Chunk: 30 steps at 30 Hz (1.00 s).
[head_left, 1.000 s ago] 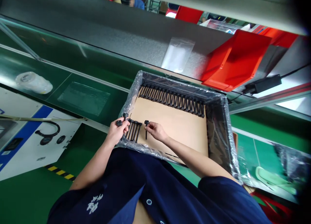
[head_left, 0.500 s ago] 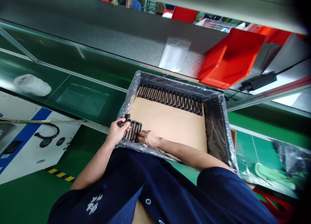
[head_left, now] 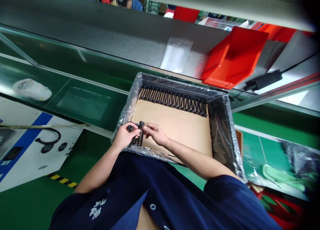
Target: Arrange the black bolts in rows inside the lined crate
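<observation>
My left hand (head_left: 126,136) is closed around a black rod-like part with a round knob (head_left: 129,127) that shows above its fingers. Fingers and thumb of my right hand (head_left: 157,134) pinch near the head of another black rod-like part (head_left: 141,123); its lower end is hard to make out. Both hands are over the near left corner of a box (head_left: 226,123) lined with clear plastic. Beneath them several black rods (head_left: 137,142) lie side by side, partly hidden by my left hand. A long row of similar black rods (head_left: 172,99) lies along the box's far wall.
Tan cardboard (head_left: 172,126) covers the box floor between the rods. Behind the box, a metal shelf holds a clear bag (head_left: 176,55) and a red bin (head_left: 236,58). To the left are a flat plastic bag (head_left: 83,103) and a wrapped roll (head_left: 32,89).
My right hand has risen from the near end of the rods to their heads, beside my left hand. My left hand has shifted slightly toward it, still holding its part.
</observation>
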Available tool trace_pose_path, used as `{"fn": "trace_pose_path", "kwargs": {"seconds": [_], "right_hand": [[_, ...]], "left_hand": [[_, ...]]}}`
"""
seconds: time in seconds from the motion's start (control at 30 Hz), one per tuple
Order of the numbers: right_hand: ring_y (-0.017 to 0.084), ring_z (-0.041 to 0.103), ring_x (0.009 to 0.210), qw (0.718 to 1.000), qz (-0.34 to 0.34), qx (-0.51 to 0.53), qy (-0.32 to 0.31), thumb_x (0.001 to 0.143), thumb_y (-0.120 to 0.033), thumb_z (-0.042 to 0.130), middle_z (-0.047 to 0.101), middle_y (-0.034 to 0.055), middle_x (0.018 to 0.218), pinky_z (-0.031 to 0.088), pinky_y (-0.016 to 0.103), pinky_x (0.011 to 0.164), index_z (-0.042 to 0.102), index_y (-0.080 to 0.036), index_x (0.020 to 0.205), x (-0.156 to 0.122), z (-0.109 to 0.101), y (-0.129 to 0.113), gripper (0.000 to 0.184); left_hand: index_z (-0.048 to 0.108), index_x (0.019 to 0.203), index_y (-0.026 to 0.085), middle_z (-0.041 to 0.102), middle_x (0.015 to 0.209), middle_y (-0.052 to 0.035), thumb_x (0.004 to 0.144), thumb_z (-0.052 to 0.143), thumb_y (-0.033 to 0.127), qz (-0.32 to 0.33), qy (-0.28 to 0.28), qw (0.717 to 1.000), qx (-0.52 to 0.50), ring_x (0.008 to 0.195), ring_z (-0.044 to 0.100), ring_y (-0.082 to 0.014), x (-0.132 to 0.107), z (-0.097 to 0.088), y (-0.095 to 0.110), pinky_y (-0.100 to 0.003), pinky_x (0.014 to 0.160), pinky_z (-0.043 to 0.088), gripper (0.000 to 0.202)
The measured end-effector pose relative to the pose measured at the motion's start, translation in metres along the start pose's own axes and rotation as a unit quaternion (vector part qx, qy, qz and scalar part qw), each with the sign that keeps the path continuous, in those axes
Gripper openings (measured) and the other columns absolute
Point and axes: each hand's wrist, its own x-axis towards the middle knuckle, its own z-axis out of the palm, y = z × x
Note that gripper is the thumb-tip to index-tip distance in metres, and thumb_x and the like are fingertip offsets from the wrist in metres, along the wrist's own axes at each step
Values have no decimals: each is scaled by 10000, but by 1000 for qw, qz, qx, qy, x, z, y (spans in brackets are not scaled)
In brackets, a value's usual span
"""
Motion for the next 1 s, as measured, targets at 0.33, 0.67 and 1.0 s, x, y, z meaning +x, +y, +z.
{"fn": "trace_pose_path", "kwargs": {"seconds": [0.33,0.67,1.0], "right_hand": [[75,516,482,974,81,122,172,650,-412,805,553,-43,542,368,168,409,507,-168,656,18,-32,-3,386],[124,571,409,944,259,-68,193,775,-175,722,572,-42,474,477,215,401,481,-182,770,28,-33,43,242],[92,589,456,941,164,-267,126,811,-120,648,603,-49,603,452,169,422,547,-178,955,33,-28,48,185]], "left_hand": [[620,869,154,705,831,-68,753,704,447,-21,27,999,-25,630,658,-145,5,3,1,-245,546,526,326],[617,1050,173,637,787,-2,759,701,361,-7,10,1000,-10,571,571,-81,8,2,-5,-186,501,417,356],[638,1014,177,595,657,21,769,690,381,-25,-6,1000,-8,540,553,-89,10,1,-9,-187,491,393,323]]}}
